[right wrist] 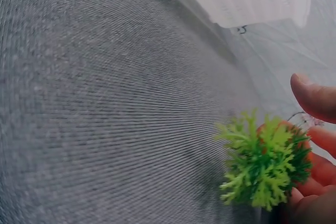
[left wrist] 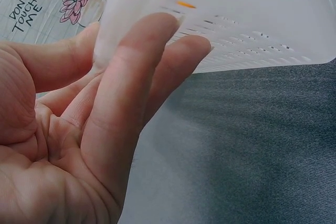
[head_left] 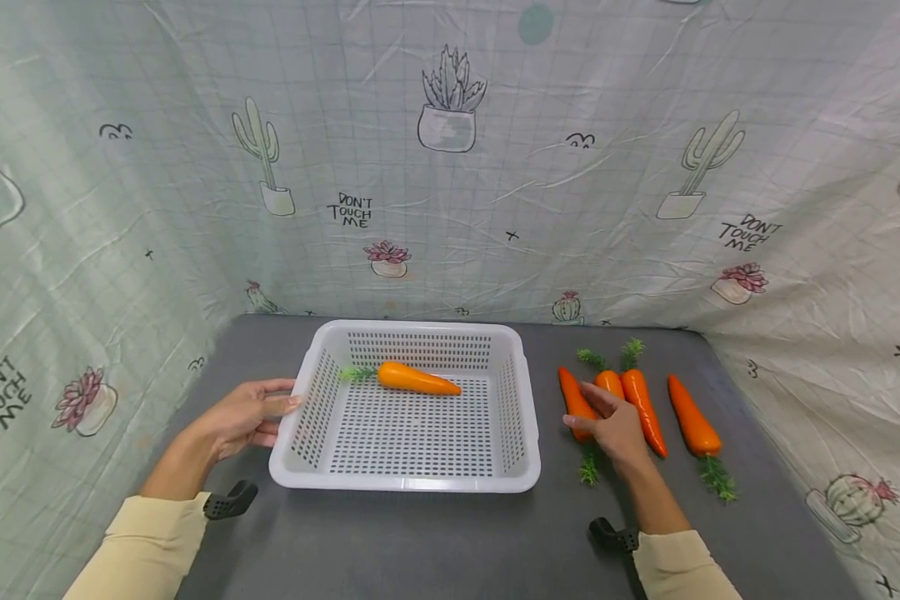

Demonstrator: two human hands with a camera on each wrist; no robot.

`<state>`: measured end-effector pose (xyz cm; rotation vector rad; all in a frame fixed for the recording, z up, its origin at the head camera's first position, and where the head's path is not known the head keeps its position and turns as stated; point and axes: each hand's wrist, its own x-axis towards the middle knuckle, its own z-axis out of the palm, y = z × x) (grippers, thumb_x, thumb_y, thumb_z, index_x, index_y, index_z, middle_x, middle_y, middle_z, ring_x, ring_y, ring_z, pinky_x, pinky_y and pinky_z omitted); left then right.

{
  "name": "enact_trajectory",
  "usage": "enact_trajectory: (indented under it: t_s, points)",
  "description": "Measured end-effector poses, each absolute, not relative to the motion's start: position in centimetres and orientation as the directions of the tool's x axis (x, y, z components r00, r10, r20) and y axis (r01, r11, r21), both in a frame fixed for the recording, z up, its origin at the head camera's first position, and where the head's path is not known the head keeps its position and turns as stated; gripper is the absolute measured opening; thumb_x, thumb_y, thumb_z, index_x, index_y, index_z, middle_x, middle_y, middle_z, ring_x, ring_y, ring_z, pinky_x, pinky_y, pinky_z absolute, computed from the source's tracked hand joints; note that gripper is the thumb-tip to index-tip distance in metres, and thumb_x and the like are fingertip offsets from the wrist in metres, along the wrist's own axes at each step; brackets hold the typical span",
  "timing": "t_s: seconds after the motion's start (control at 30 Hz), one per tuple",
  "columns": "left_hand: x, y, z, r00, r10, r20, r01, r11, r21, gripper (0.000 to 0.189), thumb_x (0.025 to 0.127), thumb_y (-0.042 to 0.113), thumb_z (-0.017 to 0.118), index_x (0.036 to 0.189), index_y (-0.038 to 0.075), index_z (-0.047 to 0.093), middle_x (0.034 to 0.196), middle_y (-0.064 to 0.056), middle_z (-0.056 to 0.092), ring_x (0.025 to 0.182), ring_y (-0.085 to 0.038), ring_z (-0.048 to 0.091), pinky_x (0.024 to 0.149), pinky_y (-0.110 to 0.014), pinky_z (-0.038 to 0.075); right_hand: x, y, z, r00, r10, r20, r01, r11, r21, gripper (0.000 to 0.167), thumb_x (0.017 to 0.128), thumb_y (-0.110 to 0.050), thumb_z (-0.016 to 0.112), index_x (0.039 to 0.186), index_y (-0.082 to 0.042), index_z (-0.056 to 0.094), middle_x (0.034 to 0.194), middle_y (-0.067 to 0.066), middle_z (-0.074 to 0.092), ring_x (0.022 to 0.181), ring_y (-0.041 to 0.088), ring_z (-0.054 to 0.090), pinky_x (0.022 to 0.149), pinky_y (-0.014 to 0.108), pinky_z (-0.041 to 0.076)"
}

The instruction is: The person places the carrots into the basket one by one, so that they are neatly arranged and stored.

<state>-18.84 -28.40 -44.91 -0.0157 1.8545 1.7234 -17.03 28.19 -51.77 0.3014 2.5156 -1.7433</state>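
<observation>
A white plastic basket (head_left: 412, 483) with slotted walls holds one orange carrot (head_left: 416, 380) with a green top. My left hand (head_left: 251, 414) grips the basket's left rim, thumb at the edge and fingers reaching under it along the outer wall. On the right, my right hand (head_left: 615, 425) is over the leftmost carrot (head_left: 573, 392) of a group, its thumb to the left and fingers to the right. In the right wrist view, that carrot's leafy top (right wrist: 265, 163) shows in front of the fingers, and the thumb is spread away from it.
Beside the right hand lie a partly hidden carrot (head_left: 609, 382), another carrot (head_left: 642, 408) close by, and a carrot (head_left: 692, 417) farther right with its leaves toward the front. The grey table (head_left: 405, 542) ends at a printed curtain (head_left: 450, 208) behind and at both sides.
</observation>
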Motion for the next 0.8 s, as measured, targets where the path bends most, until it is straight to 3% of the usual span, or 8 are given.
enact_trajectory:
  t_s: [0.3, 0.67, 0.73, 0.8]
  points:
    - [-18.7, -28.5, -44.8, -0.817, 0.386, -0.428, -0.4, 0.154, 0.903, 0.068, 0.106, 0.021, 0.063, 0.158, -0.005, 0.028, 0.109, -0.005, 0.079, 0.095, -0.027, 0.08, 0.078, -0.046, 0.066, -17.1, 27.9, -52.4, -0.974, 0.155, -0.164, 0.21, 0.36, -0.909, 0.08, 0.088, -0.018, 0.086, 0.157, -0.006, 0.046, 0.163, 0.016, 0.045, 0.154, 0.032, 0.04, 0.126, 0.049, 0.034]
    - [-18.8, -28.4, -45.1, -0.815, 0.384, -0.434, -0.405, 0.159, 0.9, 0.07, 0.106, 0.022, 0.063, 0.159, -0.004, 0.026, 0.109, -0.005, 0.079, 0.095, -0.027, 0.08, 0.078, -0.046, 0.066, -17.1, 27.8, -52.8, -0.951, 0.247, -0.189, 0.275, 0.388, -0.879, 0.07, 0.088, -0.016, 0.083, 0.151, -0.006, 0.054, 0.161, 0.021, 0.047, 0.144, 0.035, 0.048, 0.119, 0.05, 0.042]
    - [-18.9, -28.4, -45.1, -0.817, 0.376, -0.437, -0.406, 0.163, 0.899, 0.071, 0.106, 0.022, 0.063, 0.16, -0.004, 0.026, 0.109, -0.004, 0.079, 0.095, -0.027, 0.08, 0.078, -0.046, 0.066, -17.2, 27.8, -52.8, -0.942, 0.273, -0.195, 0.294, 0.392, -0.872, 0.067, 0.088, -0.014, 0.082, 0.149, -0.005, 0.057, 0.16, 0.023, 0.047, 0.14, 0.035, 0.048, 0.114, 0.045, 0.047]
    - [-18.9, -28.3, -45.1, -0.819, 0.369, -0.439, -0.406, 0.167, 0.898, 0.072, 0.106, 0.023, 0.063, 0.161, -0.004, 0.024, 0.109, -0.005, 0.079, 0.095, -0.028, 0.08, 0.078, -0.046, 0.066, -17.4, 27.9, -52.9, -0.933, 0.298, -0.2, 0.309, 0.384, -0.87, 0.064, 0.086, -0.012, 0.082, 0.146, -0.005, 0.06, 0.158, 0.024, 0.048, 0.135, 0.034, 0.05, 0.102, 0.029, 0.051]
